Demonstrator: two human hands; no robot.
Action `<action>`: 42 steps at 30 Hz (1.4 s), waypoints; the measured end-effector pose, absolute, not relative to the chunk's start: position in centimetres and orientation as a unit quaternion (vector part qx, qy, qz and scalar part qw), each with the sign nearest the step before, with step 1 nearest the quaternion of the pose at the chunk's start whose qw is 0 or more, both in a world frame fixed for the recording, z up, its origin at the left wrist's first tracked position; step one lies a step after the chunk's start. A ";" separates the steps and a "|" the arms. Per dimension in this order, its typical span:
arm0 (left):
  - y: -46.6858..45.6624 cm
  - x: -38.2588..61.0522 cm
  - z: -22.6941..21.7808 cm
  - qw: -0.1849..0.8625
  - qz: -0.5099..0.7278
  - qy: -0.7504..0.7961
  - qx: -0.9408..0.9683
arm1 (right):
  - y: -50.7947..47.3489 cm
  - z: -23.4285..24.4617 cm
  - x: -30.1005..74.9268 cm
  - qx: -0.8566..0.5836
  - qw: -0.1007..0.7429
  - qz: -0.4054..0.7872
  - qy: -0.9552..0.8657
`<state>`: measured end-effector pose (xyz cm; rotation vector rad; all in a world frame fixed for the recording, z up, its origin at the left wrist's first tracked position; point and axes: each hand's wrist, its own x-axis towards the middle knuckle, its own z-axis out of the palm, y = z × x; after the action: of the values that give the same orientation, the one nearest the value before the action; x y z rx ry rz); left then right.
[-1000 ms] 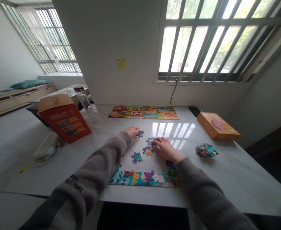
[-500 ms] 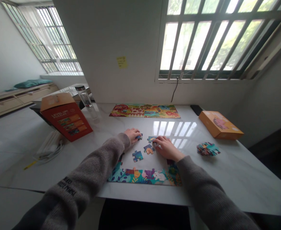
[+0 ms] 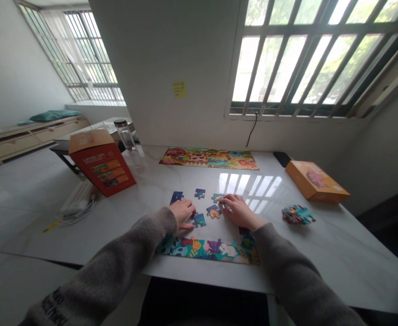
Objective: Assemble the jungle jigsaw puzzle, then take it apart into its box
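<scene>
My left hand (image 3: 181, 213) rests on the white marble table (image 3: 338, 235) with its fingertips next to a blue jigsaw piece (image 3: 199, 220), and it holds nothing I can see. Two more blue pieces lie beyond it, one dark (image 3: 176, 197) and one small (image 3: 200, 193). My right hand (image 3: 238, 212) has its fingertips at an orange-and-blue piece (image 3: 213, 211) and a teal piece (image 3: 218, 197). Assembled puzzle strips run along the far side (image 3: 208, 159) and the near side (image 3: 208, 250).
A heap of loose pieces (image 3: 298, 214) lies right of my right hand. Beyond it stands an orange box (image 3: 317, 182), with a dark phone (image 3: 282, 159) behind. A red puzzle box (image 3: 102, 162) and a glass bottle (image 3: 126, 138) stand at the far left.
My left hand has moved left and toward me, uncovering the small blue piece. A dark blue piece now shows at its far side. My right hand has barely moved.
</scene>
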<state>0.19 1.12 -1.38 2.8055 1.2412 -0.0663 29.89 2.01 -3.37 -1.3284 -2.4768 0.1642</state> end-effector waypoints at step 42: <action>5.9 5.3 0.2 -0.042 0.057 0.446 0.892 | 1.3 -3.0 29.7 -0.467 0.165 0.048 -0.867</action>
<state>5.27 5.92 0.21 2.8803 1.4411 0.1844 29.69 1.31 -2.96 -1.3313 -2.4706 0.1373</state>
